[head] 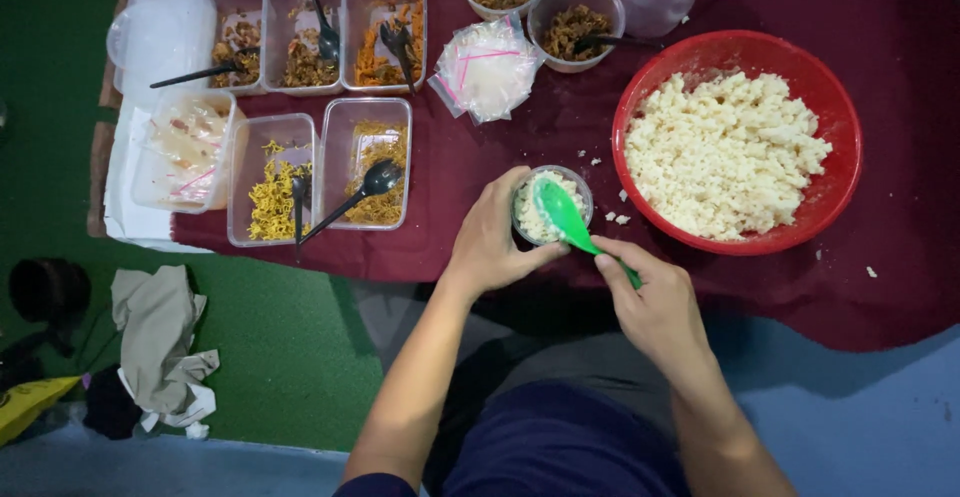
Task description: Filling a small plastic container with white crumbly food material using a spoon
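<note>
Green spoon (566,219): pinched at its handle by the right hand (650,302), fingers closed in a firm grip, the blade pressed down into the small cup, as if to pack the rice.
Small cup (551,204): clear plastic, full of white rice, wrapped by the left hand (495,237), whose closed grip steadies it against the push.
Red bowl (737,141): just beside the cup on the right, heaped with white rice, close enough for short scoops.
Containers (300,107): clear tubs of toppings with black spoons, well apart on the left.
Bags (487,67): small clear ones, behind the cup.
Tabletop (480,157): dark red cloth, stray grains near the cup.
Floor (280,347): green, with crumpled rags (160,342).
</note>
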